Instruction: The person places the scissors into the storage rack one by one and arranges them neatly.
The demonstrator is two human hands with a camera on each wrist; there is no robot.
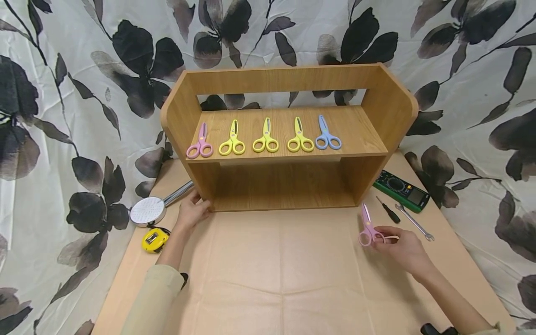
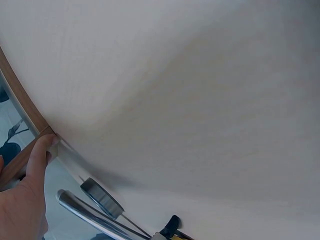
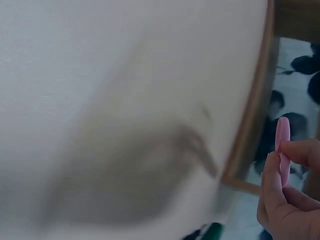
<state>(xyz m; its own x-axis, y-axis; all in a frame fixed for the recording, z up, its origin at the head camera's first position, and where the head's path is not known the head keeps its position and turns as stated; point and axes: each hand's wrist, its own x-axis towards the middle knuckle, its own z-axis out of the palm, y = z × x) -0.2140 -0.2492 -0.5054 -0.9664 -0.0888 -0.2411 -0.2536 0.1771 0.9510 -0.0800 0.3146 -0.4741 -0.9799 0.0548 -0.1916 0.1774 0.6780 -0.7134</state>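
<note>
My right hand [image 1: 399, 249] pinches a pair of pink scissors [image 1: 366, 226] by a handle loop, blades pointing up, in front of the shelf's right end. In the right wrist view, thumb and fingers close on the pink loop [image 3: 283, 131]. My left hand [image 1: 193, 211] grips the lower left front corner of a two-tier wooden shelf [image 1: 284, 186]; one finger lies along its edge in the left wrist view. On the upper tier, a row of scissors stands blades up: pink scissors [image 1: 200, 142] at left, three yellow pairs, the middle one [image 1: 266, 137] among them, and blue scissors [image 1: 326, 135] at right.
Left of the shelf lie a round shower head [image 1: 148, 210] with a chrome handle and a yellow tape measure [image 1: 155, 239]. To the right are a green multimeter [image 1: 404, 190], a screwdriver [image 1: 389, 211] and a wrench [image 1: 414, 223]. A floral cloth [image 1: 104, 93] hangs behind.
</note>
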